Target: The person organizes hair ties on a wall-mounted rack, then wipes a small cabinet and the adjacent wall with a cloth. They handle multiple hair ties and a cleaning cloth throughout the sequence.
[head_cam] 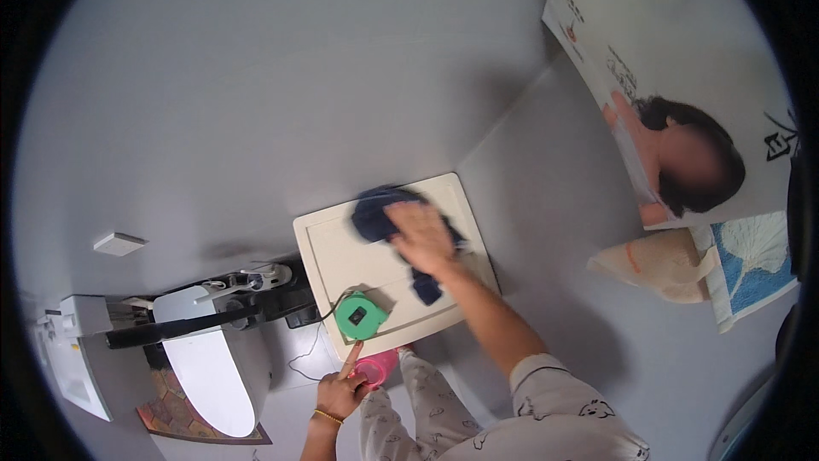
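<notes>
My right hand (421, 237) lies flat, palm down, on a crumpled dark blue cloth (377, 215) on top of a cream cabinet (342, 256); hand and cloth are blurred. One end of the cloth hangs towards the cabinet's near side. A round green device (360, 317) with a small dark window and a black cord sits at the near left corner of the top. Below that corner, my left hand (342, 390) has its index finger stretched to the cabinet's edge. Its other fingers are curled at the rim of a pink translucent plastic container (377, 368).
Left of the cabinet stand a dark handled appliance (185, 326), a white rounded surface (211, 381) and a patterned mat (173, 403). A wall socket (119, 243) is at far left. A poster (704, 64) and a cloth bag (665, 263) are at right. A thin cord (306, 358) hangs by the cabinet.
</notes>
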`<action>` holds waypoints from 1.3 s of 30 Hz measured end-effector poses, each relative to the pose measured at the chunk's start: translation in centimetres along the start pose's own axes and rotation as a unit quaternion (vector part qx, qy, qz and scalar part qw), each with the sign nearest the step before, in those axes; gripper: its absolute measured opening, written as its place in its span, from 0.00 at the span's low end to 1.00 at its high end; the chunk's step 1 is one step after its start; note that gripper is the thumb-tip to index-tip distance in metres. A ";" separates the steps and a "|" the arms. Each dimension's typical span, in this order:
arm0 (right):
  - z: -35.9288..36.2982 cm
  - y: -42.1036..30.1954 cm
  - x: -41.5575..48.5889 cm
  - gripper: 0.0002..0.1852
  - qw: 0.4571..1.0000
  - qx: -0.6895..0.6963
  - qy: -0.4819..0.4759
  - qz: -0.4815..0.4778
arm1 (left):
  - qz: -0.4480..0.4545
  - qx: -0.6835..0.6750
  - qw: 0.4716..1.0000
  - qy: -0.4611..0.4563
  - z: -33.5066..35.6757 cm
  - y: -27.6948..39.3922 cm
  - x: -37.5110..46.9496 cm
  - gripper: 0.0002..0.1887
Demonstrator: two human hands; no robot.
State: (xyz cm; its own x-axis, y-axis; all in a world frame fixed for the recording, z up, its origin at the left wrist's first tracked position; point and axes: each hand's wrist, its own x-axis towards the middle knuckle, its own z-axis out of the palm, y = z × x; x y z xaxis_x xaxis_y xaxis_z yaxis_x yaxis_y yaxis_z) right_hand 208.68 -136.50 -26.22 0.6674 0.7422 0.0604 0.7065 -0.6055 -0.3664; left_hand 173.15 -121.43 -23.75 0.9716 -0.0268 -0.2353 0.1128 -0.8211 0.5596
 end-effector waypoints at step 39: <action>-1.0 2.8 -1.0 0.33 0.977 -0.188 -0.013 0.098 | -0.027 -0.044 0.998 0.044 1.3 0.6 0.0 0.09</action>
State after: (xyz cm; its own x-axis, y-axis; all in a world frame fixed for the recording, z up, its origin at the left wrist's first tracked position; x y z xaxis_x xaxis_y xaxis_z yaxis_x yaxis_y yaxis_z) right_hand 210.27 -139.21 -26.41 0.7955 0.6059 -0.0029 0.6059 -0.7955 -0.0009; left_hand 172.94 -122.63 -24.42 0.9776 0.0702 -0.1984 0.1801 -0.7671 0.6158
